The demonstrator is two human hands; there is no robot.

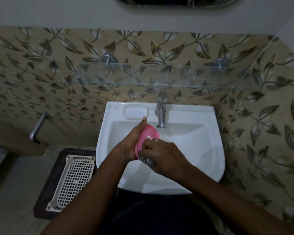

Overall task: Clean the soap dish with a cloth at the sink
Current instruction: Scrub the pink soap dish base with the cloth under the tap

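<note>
Where striped cloth (149, 161) touches, the oval pink dish (150, 133) looks smooth.

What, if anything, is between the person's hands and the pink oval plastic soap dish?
Nothing unwanted. The left hand grips the pink oval plastic soap dish directly, above the white ceramic sink. Only the grey striped cloth, gripped by the right hand, comes between that hand and the dish.

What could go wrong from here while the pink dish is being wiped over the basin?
1. The left hand holds the soap dish on edge above the sink; a hard push from the cloth in the right hand might knock it into the basin.
2. The dish's far rim is near the tap; a wide stroke could bump it.
</note>
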